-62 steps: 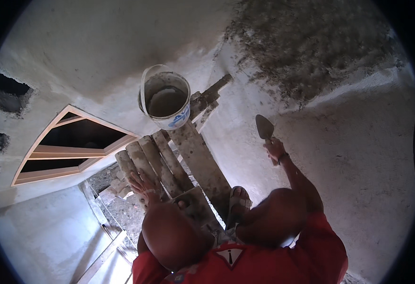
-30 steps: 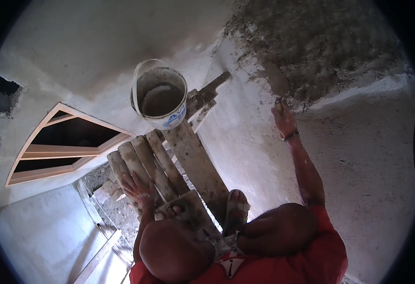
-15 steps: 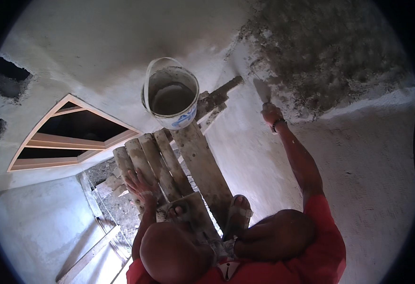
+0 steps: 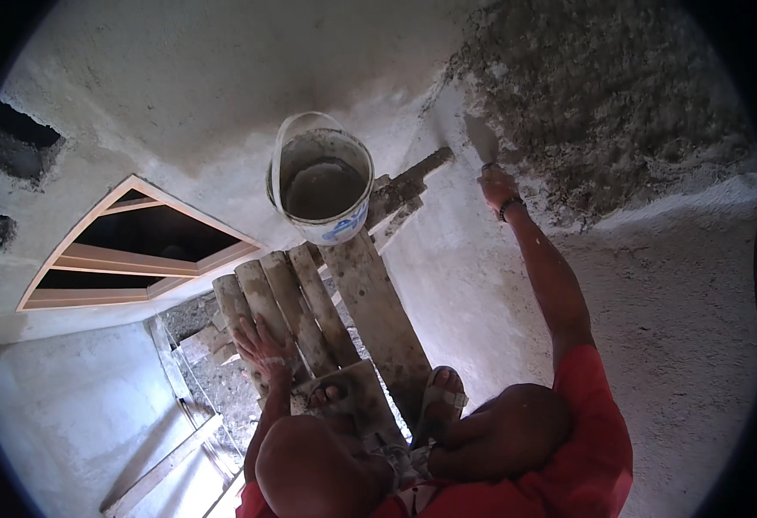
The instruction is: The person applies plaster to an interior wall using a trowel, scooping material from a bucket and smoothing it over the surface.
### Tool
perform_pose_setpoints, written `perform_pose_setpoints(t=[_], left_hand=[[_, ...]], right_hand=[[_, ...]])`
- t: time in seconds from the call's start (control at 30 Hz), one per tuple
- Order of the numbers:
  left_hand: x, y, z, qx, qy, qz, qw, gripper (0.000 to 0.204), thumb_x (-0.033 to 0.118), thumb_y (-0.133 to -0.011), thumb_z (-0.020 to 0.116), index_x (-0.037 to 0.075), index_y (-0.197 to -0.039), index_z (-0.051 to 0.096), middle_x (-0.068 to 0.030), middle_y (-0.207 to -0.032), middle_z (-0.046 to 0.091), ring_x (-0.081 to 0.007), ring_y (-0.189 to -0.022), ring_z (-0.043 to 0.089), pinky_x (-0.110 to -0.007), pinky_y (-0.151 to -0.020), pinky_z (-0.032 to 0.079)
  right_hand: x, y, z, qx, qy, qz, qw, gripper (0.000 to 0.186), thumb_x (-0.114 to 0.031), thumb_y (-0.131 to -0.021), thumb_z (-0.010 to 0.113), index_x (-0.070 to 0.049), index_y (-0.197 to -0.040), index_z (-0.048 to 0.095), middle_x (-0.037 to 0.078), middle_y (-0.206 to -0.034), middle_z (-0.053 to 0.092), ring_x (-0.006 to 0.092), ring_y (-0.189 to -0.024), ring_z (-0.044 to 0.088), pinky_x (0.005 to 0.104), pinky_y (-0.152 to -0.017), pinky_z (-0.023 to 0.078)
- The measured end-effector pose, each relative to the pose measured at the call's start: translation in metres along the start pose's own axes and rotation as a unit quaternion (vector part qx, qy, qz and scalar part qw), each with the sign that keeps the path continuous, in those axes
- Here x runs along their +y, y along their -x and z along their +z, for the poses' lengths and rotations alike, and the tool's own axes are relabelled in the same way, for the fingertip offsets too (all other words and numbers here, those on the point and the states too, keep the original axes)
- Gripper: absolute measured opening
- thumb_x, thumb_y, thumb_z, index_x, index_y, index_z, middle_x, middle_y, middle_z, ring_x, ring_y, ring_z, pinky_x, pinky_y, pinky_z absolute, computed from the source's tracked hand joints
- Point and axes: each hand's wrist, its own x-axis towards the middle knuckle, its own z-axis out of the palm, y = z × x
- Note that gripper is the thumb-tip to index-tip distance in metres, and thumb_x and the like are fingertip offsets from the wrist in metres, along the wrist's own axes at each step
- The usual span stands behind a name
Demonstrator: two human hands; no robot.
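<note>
My right hand (image 4: pixel 498 186), on an outstretched arm with a dark bracelet, is closed round the handle of a trowel (image 4: pixel 482 138). Its blade lies against the wall at the left edge of a rough, dark mortar patch (image 4: pixel 607 112); pale, smoother plaster (image 4: pixel 460 250) adjoins that patch. On the round-edged wooden planks (image 4: pixel 242 298) to the left rests my left hand (image 4: pixel 262 350), flat with fingers spread. Ahead of my feet a white bucket (image 4: pixel 314 229), handle raised, stands on the boards and holds grey wet mix (image 4: pixel 320 188).
I crouch in sandals on a raised plank platform (image 4: pixel 374 293), with gaps between its boards. A wooden window frame (image 4: pixel 128 257) is set in the left wall, near several dark holes. Rubble and timber (image 4: pixel 210 380) lie below at the left.
My right hand and the trowel have moved a little farther up along the dark patch's edge. My left hand stays on the planks. The whole view has shifted slightly.
</note>
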Motion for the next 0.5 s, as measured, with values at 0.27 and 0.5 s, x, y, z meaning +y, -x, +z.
perform_pose_setpoints(t=[0.27,0.5], left_hand=[[0.000,0.002,-0.002,0.023,0.004,0.014,1.000,0.091,0.031,-0.063,0.075,0.014,-0.144,0.038,-0.0140,-0.156,0.018,-0.0457,-0.142,0.011,-0.059,-0.113,0.012],[0.000,0.004,-0.002,0.017,0.012,0.020,1.000,0.090,0.030,-0.062,0.075,0.014,-0.143,0.039,-0.0144,-0.156,0.018,-0.0460,-0.141,0.012,-0.059,-0.113,0.013]], right_hand=[[-0.021,0.032,-0.017,-0.008,-0.227,0.119,0.967,0.038,-0.034,-0.086,0.062,-0.004,-0.109,0.060,0.020,-0.080,0.068,0.0344,-0.073,0.068,0.0433,-0.067,0.054],[-0.015,0.033,-0.027,0.068,-0.270,0.087,0.957,0.037,-0.035,-0.087,0.061,-0.006,-0.111,0.059,0.015,-0.075,0.066,0.0256,-0.057,0.066,0.0391,-0.055,0.053]])
